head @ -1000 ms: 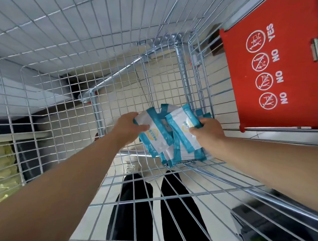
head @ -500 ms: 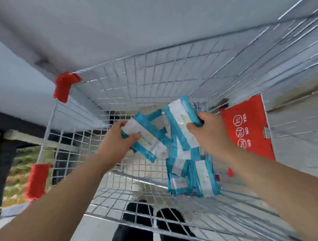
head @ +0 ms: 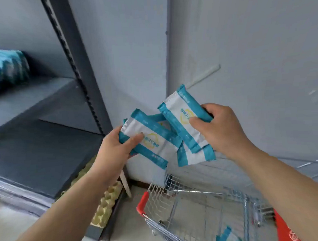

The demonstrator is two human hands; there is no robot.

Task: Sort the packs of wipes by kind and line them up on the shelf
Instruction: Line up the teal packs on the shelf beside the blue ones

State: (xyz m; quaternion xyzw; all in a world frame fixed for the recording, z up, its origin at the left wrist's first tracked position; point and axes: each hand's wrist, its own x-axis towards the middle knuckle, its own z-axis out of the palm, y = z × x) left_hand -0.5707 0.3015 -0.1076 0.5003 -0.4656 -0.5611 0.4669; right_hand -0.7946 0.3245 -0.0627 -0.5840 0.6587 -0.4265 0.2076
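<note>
Grey shelf at left, blurred teal packs on it. Left hand — grip curled round a teal-white wipes pack, more behind it. Right hand grips another pack just beside, overlapping. Wire cart below right — one loose pack inside.

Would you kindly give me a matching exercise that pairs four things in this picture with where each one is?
Things:
1. lower held pack
2. higher held pack
3. loose pack
4. blurred blue bundle

Places:
A. inside the wire cart
B. gripped by the right hand
C. on the grey shelf board
D. gripped by the left hand

Pairs: 1-D, 2-B, 3-A, 4-C
</note>
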